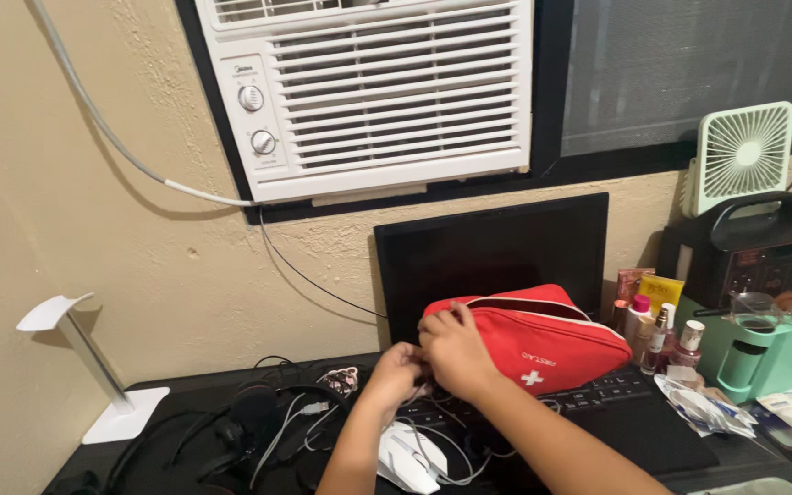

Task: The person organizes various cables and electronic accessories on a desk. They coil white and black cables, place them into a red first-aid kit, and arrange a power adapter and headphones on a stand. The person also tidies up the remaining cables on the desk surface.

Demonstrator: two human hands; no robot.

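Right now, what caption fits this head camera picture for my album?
Two hands, left and right, at the end of a red pouch resting on a laptop.

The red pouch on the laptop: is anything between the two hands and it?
Nothing visible is. The right hand already rests on the left end of the red pouch, and the left hand is right beside it, over loose cables.

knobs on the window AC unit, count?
2: upper knob and lower knob, stacked on the left panel of the air conditioner. No others show.
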